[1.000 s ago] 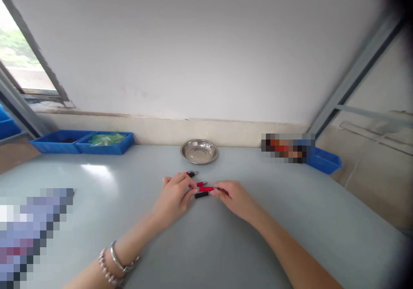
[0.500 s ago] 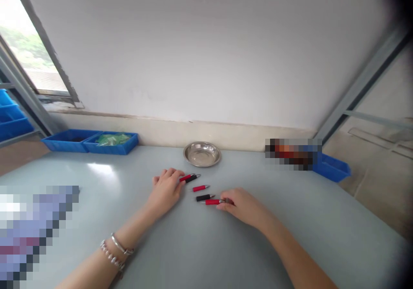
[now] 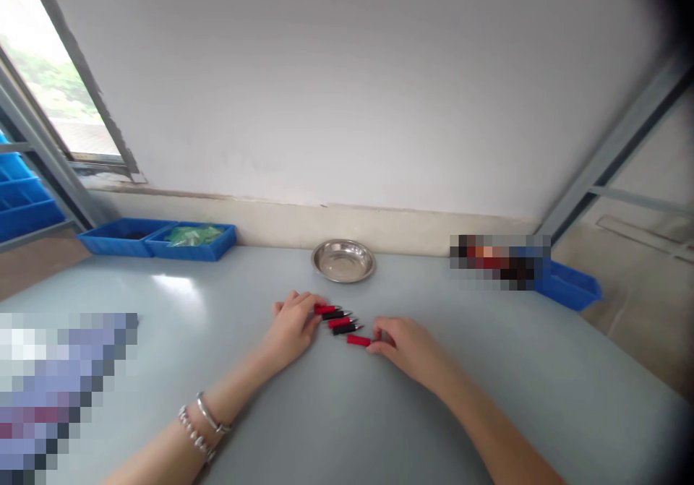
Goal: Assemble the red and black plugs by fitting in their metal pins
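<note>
Several short pen barrels, red and black with silver tips, lie in a slanting row on the table, tips to the right. My left hand (image 3: 296, 326) is at the far end, its thumb and forefinger closed about the butt end of the farthest red pen barrel (image 3: 327, 310). A black pen barrel (image 3: 335, 316) lies close beside it, then another red one (image 3: 340, 323) and another black one (image 3: 345, 329). Nearest me is a separate red pen barrel (image 3: 358, 340); my right hand (image 3: 404, 340) pinches its tip end, which the fingers hide.
A round metal dish (image 3: 343, 261) stands behind the barrels near the wall. Two blue bins (image 3: 189, 251) sit at the back left, one holding a green plastic bag (image 3: 194, 235). Another blue bin (image 3: 569, 286) is at the right edge. Blurred-out items lie at left and back right.
My left hand has moved right and nearer me, bringing the farthest red and black barrels against the middle ones. The row is tighter. My right hand stays at the nearest red barrel.
</note>
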Available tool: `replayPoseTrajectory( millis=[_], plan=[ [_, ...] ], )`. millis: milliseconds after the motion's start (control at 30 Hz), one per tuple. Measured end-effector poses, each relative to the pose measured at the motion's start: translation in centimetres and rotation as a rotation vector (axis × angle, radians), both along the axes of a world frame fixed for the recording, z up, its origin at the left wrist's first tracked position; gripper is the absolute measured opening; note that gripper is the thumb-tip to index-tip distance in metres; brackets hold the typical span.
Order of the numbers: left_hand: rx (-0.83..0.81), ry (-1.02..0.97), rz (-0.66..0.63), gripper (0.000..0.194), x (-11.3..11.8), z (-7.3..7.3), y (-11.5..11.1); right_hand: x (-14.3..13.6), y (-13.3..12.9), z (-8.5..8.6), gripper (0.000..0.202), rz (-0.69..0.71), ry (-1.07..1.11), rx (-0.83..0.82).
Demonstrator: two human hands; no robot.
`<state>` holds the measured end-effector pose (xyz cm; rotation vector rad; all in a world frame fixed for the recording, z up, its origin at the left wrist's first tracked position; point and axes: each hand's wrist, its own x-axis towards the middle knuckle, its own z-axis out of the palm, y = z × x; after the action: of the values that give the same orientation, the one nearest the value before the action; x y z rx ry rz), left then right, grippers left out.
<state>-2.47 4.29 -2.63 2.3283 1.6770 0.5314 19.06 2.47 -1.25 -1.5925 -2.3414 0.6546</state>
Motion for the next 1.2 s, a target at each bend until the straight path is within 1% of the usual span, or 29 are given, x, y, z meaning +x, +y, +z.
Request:
replayPoseTrajectory(
  millis=[100,200,333,467,567,667,867,1067,1200],
  plan=[
    [0.001,-0.020,-0.035,0.024,0.1,0.0,-0.2,-0.2,0.2,-0.4,0.013,-0.003,0.011,0.029],
    [0.006,-0.037,-0.039,0.023,0.1,0.0,-0.3,-0.1,0.3,-0.7,0.011,0.004,0.009,0.045],
    [0.001,-0.072,-0.057,0.021,0.2,-0.1,-0.2,0.2,0.4,-0.7,0.007,-0.009,0.002,0.019],
    [-0.001,-0.114,-0.087,0.019,0.2,-0.4,-0.3,0.5,0.6,-0.6,0.007,-0.028,-0.001,-0.015],
    [0.000,-0.117,-0.100,0.020,0.2,-0.5,-0.5,0.4,0.6,-0.7,0.004,-0.024,0.018,-0.003],
    [0.018,-0.079,-0.087,0.021,0.5,-0.4,-0.6,0.2,0.5,-0.9,0.004,-0.005,0.045,0.025],
    [0.050,-0.023,-0.013,0.023,0.8,-0.4,-0.7,-0.3,0.4,-1.4,0.007,0.020,0.053,0.056],
    [0.044,-0.031,-0.017,0.023,0.5,-0.8,-0.5,-0.3,0.6,-1.7,0.013,0.007,0.075,0.039],
    [0.028,-0.042,-0.041,0.022,0.7,-0.6,-0.5,-0.4,0.4,-1.3,0.010,0.020,0.112,0.042]
  ],
)
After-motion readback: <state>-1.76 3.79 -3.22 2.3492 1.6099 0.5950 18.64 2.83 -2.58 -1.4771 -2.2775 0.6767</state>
